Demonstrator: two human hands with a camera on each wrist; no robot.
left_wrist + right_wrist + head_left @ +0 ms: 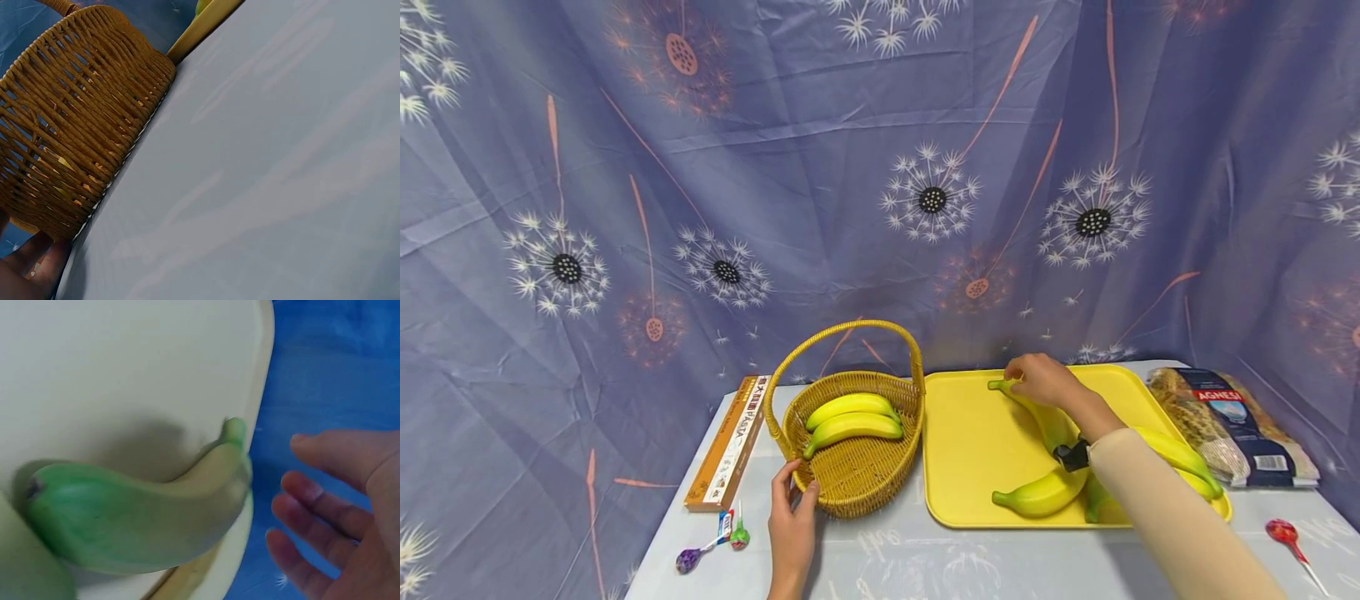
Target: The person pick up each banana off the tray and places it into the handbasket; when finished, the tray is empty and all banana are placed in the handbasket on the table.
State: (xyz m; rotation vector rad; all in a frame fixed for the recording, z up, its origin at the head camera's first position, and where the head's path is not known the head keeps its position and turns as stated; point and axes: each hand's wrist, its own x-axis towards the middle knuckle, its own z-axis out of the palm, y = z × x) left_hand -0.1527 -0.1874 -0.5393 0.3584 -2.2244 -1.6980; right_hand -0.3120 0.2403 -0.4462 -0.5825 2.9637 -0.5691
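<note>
My left hand (792, 525) rests against the near left side of a yellow wicker basket (872, 500); in the left wrist view its fingers (53, 265) touch the woven wall low down. Two bananas (853, 427) lie inside the basket. My right hand (1045, 379) is over the far side of a yellow tray (962, 442), near the stem of a banana (1045, 421). In the right wrist view, its fingers and thumb are spread apart beside that banana (144, 512), with a gap between them. The forearm partly hides other bananas (1041, 493) on the tray.
Left of the basket lies a long pasta box (727, 442), with a purple lollipop (688, 560) and a green lollipop (740, 537) before it. Right of the tray are a pasta bag (1232, 425) and a red lollipop (1282, 532). A patterned curtain (820, 208) hangs behind.
</note>
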